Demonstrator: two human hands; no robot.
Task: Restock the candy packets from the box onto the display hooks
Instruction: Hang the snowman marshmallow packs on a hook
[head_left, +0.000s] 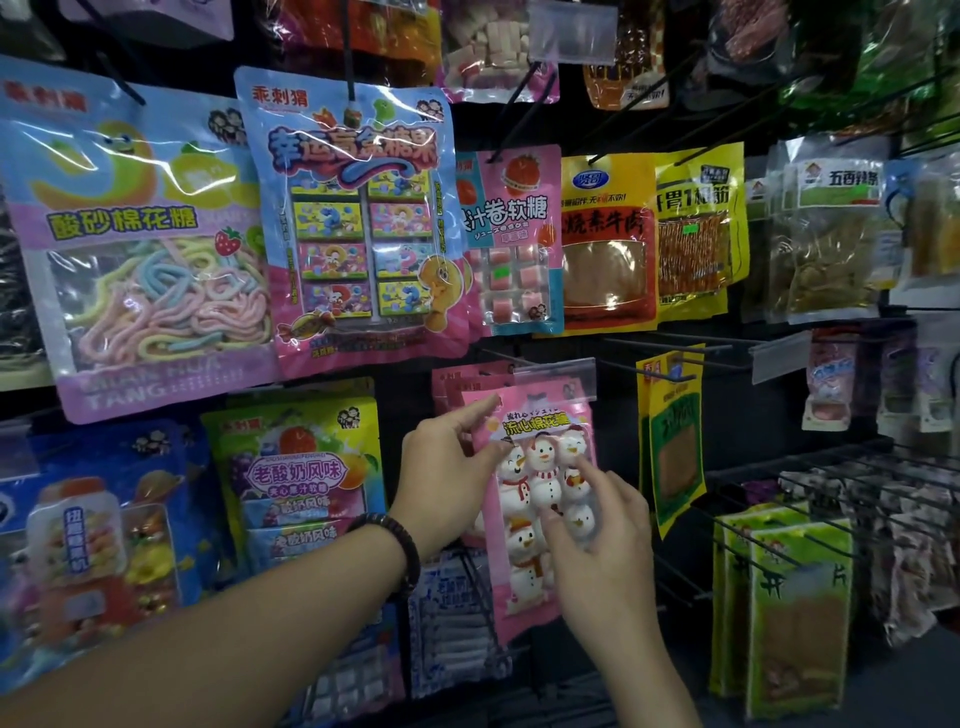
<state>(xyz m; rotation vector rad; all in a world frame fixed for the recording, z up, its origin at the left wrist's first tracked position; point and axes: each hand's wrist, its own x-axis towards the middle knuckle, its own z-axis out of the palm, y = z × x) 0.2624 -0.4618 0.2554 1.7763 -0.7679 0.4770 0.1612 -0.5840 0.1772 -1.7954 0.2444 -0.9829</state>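
A pink packet of snowman marshmallows (543, 460) hangs at the front of a hook (519, 364) in the lower middle of the rack, with more pink packets (452, 384) behind it. My left hand (447, 467) pinches the packet's upper left edge between thumb and forefinger. My right hand (602, 545) rests its fingertips and thumb on the packet's front, low on the right side. The supply box is out of view.
Full hooks surround the spot: a blue candy bag (358, 218) and a strawberry roll packet (514, 239) above, a green yoghurt-candy bag (296, 462) to the left, a yellow-green packet (672, 447) to the right. Bare black hooks (670, 345) jut out at the right.
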